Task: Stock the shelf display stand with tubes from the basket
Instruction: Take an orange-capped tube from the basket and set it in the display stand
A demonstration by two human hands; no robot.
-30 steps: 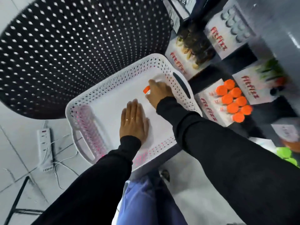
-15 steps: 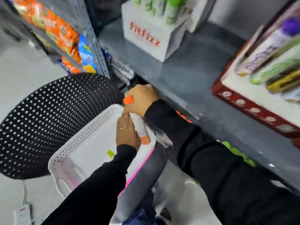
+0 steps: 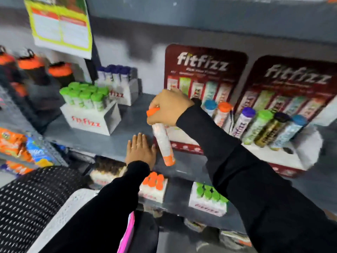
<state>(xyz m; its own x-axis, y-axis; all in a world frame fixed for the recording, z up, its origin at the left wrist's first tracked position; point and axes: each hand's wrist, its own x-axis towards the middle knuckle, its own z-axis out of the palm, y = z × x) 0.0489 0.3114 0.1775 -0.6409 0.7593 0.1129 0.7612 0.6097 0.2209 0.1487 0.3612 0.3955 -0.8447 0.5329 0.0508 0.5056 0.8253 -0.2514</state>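
Orange-capped white tube [image 3: 162, 141] in right hand [image 3: 168, 107], orange-banded base downward.

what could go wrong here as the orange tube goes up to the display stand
The right hand grips the orange-capped tube only near its cap, so the long body hangs tilted and could swing into the red display stand edge. The stand's front row of tubes leans closely packed; pushing in might topple one. The left hand rests flat on the shelf, close under the tube.

"fitfizz" stands in white on the left red backboard [image 3: 206, 64] and again on the right backboard [image 3: 299, 75]. Red "fitfizz" marks the white box [image 3: 87, 121] of green-capped tubes, the box behind [image 3: 125, 96], and the lower-shelf box [image 3: 207, 209]. The poster [image 3: 60, 26] is unreadable.
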